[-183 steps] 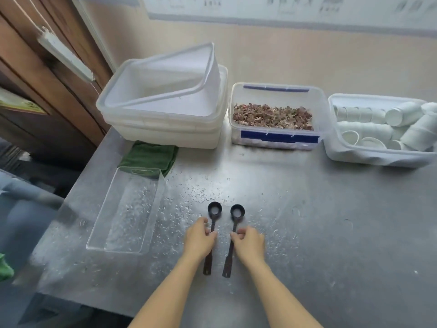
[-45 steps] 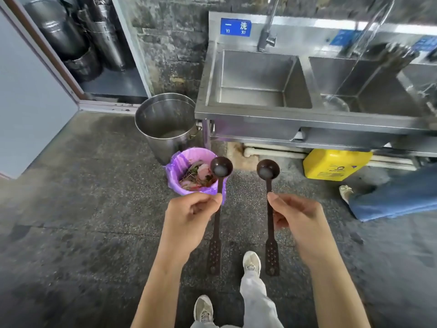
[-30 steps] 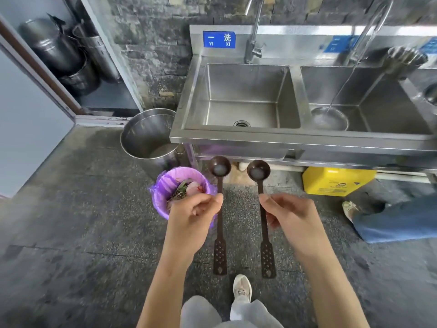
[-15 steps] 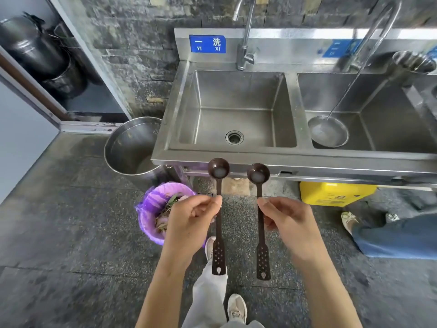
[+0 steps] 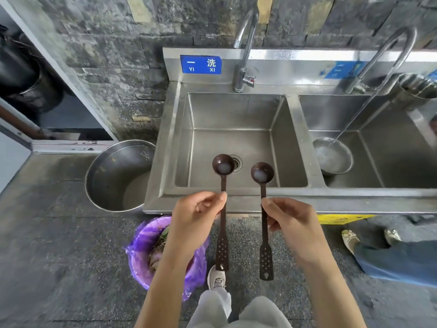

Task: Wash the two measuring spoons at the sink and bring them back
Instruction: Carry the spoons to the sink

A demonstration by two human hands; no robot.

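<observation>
Two dark brown long-handled measuring spoons are held side by side, bowls forward over the left basin of a steel double sink [image 5: 163, 147]. My left hand [image 5: 192, 220] pinches the left spoon [image 5: 223, 204] at mid-handle. My right hand [image 5: 292, 221] pinches the right spoon [image 5: 263, 209] the same way. Each bowl holds a pale whitish patch. The perforated handle ends hang toward me, over the floor. The left basin's tap [image 5: 244, 50] stands at the back, with no water running from it.
A purple-lined bin [image 5: 146, 252] of scraps and a large steel pot [image 5: 118, 176] stand on the floor left of the sink. In the right basin lies a metal ladle [image 5: 332, 157] under a second tap [image 5: 383, 55]. Another person's legs [image 5: 390, 259] stand at the right. A yellow container [image 5: 343, 218] sits under the sink.
I have walked from the table to the sink with a spoon in each hand. In the last half second the spoon bowls came over the left basin's front edge.
</observation>
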